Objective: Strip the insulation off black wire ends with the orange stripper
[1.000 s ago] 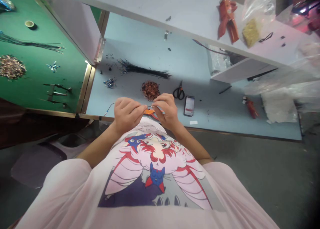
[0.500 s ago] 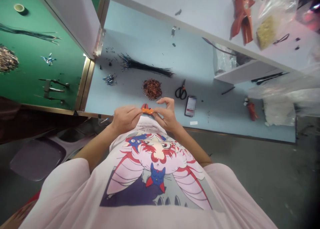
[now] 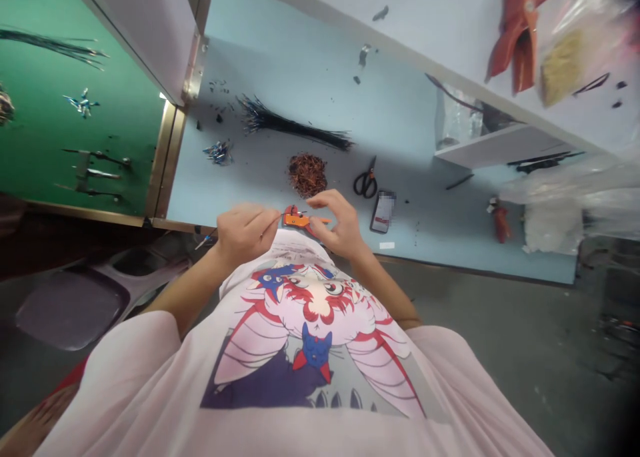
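At the table's near edge is a small orange and red wire stripper [image 3: 296, 220], held low in front of my shirt. My right hand [image 3: 341, 225] grips its handle end, the thumb lying along the orange part and the index finger raised and bent above. On the other side my left hand [image 3: 246, 230] is closed in a pinch on a thin dark wire [image 3: 283, 214] that reaches into the stripper's jaws. Just beyond the tool lies a pile of copper-coloured scraps [image 3: 307, 174]. Behind the pile stretches a bundle of black wires [image 3: 300, 129].
Black-handled scissors [image 3: 367, 181] and a phone [image 3: 383, 212] lie right of the pile. Small blue-tipped pieces [image 3: 219, 152] sit to the left. A white shelf [image 3: 400, 27] overhangs the back, bearing red pliers [image 3: 517, 34]. A stool [image 3: 73, 309] stands at lower left.
My left hand has drawn slightly left, away from the stripper, and the wire shows between them. My right fingers have spread wider, and more of the tool's orange handle is visible. The view has shifted a little.
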The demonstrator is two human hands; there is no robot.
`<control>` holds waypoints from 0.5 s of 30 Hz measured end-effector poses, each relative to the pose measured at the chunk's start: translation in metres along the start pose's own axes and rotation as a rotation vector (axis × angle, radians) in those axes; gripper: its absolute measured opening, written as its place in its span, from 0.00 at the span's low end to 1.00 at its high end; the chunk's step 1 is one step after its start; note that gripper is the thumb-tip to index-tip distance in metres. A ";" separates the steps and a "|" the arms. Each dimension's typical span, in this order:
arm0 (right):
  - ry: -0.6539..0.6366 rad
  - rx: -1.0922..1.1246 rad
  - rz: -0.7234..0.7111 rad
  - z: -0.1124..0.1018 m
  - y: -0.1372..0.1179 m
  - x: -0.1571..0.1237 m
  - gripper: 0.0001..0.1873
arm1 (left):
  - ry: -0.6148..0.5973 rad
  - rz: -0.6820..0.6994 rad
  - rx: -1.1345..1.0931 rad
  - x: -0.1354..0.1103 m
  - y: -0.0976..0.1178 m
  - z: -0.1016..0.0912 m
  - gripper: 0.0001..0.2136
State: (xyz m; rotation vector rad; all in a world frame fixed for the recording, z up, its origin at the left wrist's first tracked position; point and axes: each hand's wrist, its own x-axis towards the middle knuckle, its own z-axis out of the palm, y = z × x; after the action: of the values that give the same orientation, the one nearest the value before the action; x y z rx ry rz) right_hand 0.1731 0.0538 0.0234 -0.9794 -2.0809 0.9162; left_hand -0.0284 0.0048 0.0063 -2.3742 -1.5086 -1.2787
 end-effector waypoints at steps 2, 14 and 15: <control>0.000 -0.027 -0.015 0.003 -0.002 0.002 0.09 | -0.017 0.017 0.007 0.000 -0.001 0.000 0.02; 0.111 -0.084 -0.096 0.011 -0.010 -0.003 0.08 | -0.067 0.014 -0.058 -0.002 0.004 -0.005 0.03; 0.133 -0.072 -0.102 0.010 -0.013 -0.002 0.08 | -0.058 0.002 -0.068 -0.001 0.005 -0.006 0.03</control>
State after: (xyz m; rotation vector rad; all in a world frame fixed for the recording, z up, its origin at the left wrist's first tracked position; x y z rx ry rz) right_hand 0.1615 0.0422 0.0277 -0.9359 -2.0425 0.7097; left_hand -0.0282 -0.0012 0.0109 -2.4744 -1.5010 -1.2924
